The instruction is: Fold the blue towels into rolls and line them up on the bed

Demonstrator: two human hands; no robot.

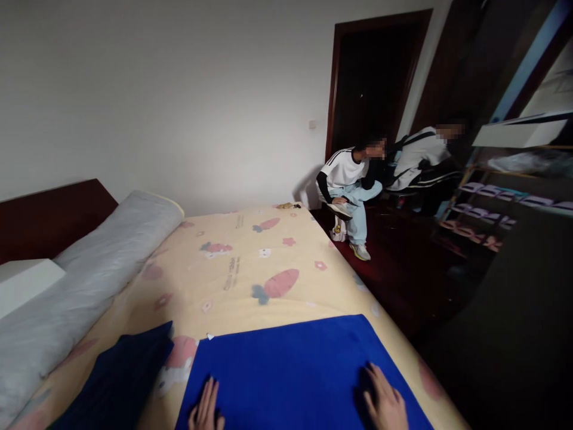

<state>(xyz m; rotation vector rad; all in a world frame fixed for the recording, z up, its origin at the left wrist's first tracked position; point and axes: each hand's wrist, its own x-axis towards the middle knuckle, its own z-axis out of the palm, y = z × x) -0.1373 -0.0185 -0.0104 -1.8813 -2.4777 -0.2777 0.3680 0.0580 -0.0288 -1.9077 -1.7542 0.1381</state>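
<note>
A blue cloth (286, 364) lies spread flat on the bed, with a small white tag at its far left corner. Near the cloth's left edge, my left hand (206, 406) rests on it with fingers stretched forward. My right hand (385, 399) is on the right part of the same cloth, fingers apart and holding nothing. Both wrists are cut off by the bottom of the view. To the left of the spread cloth lies a darker navy cloth (120, 376), somewhat rumpled, which neither hand touches.
The bed (250, 251) has a cream sheet with carrot prints. A long grey pillow (102, 257) and a white box (27, 283) are at the left. Two people sit beyond the bed near a dark doorway (376, 77). A shoe rack (487, 194) stands at the right.
</note>
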